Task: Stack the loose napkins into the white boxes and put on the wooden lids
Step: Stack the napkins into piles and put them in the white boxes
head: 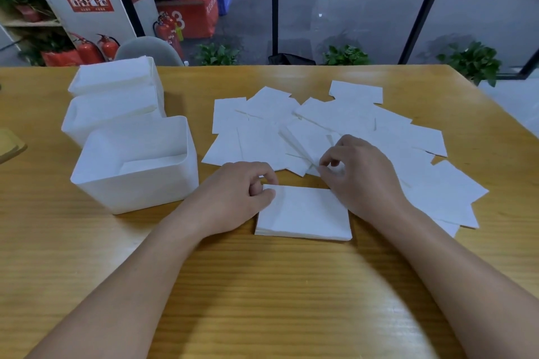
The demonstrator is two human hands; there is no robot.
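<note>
Left hand (242, 194) pinches the near stack (303, 213) of napkins on the bench (262, 285); right hand (358, 175) pinches a loose napkin (306, 148). Boxes (137, 166) stand left.

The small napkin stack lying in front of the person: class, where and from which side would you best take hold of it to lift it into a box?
Grip the napkin stack by its two short ends, one hand from each side, thumbs on top and fingers slid under. It lies flat on the table, thin and floppy, so pinching both ends probably keeps the sheets aligned. The left hand already pinches its left edge.
</note>
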